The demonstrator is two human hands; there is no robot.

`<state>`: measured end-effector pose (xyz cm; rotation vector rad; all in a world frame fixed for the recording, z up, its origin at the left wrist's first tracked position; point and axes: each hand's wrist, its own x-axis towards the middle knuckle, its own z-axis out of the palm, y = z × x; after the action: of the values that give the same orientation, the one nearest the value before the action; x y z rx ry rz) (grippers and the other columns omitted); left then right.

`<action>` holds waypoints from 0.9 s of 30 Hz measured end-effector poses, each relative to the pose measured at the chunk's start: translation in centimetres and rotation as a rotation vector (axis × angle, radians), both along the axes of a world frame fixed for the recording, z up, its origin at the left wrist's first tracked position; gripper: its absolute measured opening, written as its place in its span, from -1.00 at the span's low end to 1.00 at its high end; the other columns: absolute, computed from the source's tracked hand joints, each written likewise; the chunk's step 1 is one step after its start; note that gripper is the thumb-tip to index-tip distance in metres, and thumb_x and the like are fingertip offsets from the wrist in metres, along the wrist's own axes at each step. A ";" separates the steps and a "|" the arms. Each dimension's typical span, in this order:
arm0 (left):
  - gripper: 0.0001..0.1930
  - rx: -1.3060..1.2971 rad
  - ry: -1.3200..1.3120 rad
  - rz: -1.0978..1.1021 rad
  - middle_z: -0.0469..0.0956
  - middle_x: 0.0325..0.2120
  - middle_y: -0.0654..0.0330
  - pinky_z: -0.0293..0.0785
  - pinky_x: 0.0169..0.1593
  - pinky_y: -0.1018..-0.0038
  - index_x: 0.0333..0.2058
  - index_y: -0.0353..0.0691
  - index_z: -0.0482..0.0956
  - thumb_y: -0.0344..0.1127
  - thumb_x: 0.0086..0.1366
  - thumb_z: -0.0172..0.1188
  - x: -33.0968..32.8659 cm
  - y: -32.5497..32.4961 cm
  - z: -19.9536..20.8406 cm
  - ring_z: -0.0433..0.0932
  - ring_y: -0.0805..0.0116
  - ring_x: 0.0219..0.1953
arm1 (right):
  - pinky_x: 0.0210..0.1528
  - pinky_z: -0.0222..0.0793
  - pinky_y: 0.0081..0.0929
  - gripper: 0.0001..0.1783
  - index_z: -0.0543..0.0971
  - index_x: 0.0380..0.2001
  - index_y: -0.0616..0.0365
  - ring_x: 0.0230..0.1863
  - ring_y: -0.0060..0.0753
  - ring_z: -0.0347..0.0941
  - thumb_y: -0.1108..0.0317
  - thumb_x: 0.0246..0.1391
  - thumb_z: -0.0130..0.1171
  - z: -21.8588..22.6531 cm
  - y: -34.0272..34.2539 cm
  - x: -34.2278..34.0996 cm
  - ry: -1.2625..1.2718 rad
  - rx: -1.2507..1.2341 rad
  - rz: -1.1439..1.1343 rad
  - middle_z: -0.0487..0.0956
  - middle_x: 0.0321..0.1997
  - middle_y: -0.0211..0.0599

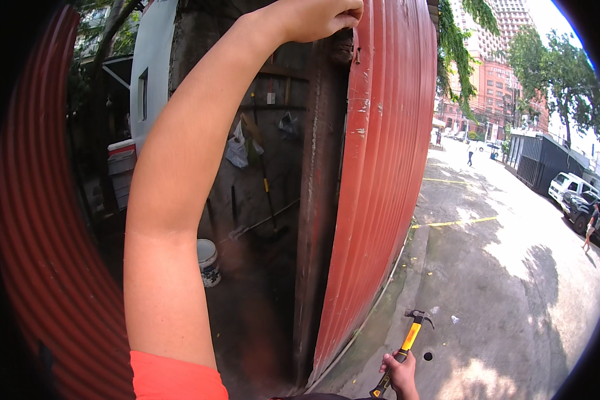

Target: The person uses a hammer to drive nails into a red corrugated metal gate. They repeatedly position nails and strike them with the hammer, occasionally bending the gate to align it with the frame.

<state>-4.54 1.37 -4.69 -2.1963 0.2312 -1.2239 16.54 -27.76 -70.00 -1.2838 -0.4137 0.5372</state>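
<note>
My left arm reaches up across the view, and my left hand [323, 19] is at the top by the edge of a red corrugated metal sheet [387, 133]. Its fingers are pinched together against that edge; what they hold, if anything, is hidden. Just below them, a small nail [359, 56] sticks out of the sheet near a dark wooden post [323, 153]. Low on the right, my right hand [400, 370] is closed round the black grip of a claw hammer [412, 335] with a yellow shaft. The hammer's head points up and away, apart from the sheet.
Behind the post is a dark space with a white bucket [208, 263], hanging plastic bags [237, 148] and a yellow-black pole [267, 187]. Another red corrugated sheet [37, 200] stands left. A paved lane [473, 267] runs right, with parked vehicles [573, 193] and people farther off.
</note>
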 end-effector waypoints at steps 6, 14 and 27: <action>-0.81 -0.030 0.012 -0.039 0.65 -0.31 -0.26 0.57 -0.15 0.11 -0.14 -0.38 0.60 -0.36 0.37 0.20 -0.4 0.8 -0.8 0.66 -0.23 -0.18 | -0.56 0.58 -0.34 -0.67 0.33 -0.24 0.22 -0.60 -0.32 0.56 0.59 0.13 0.33 0.2 0.7 0.2 -0.024 0.029 -0.025 0.53 -0.49 -0.20; -0.80 0.000 0.046 -0.089 0.66 -0.30 -0.25 0.58 -0.13 0.14 -0.14 -0.40 0.60 -0.39 0.35 0.23 -0.1 0.7 -0.8 0.67 -0.20 -0.16 | -0.56 0.58 -0.33 -0.67 0.32 -0.24 0.21 -0.60 -0.30 0.55 0.60 0.12 0.33 0.9 1.3 -0.1 -0.042 0.008 -0.071 0.53 -0.50 -0.20; -0.84 0.043 0.097 -0.164 0.69 -0.27 -0.16 0.61 -0.10 0.18 -0.21 -0.32 0.71 -0.49 0.23 0.30 0.9 2.0 0.7 0.71 -0.09 -0.17 | -0.54 0.59 -0.35 -0.66 0.32 -0.22 0.22 -0.59 -0.33 0.57 0.58 0.14 0.33 5.8 2.6 -2.8 -0.109 0.071 -0.125 0.54 -0.49 -0.19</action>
<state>-3.64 3.41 -4.00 -2.2379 0.4818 -1.1875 13.72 -25.17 -64.22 -1.2650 -0.4362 0.3459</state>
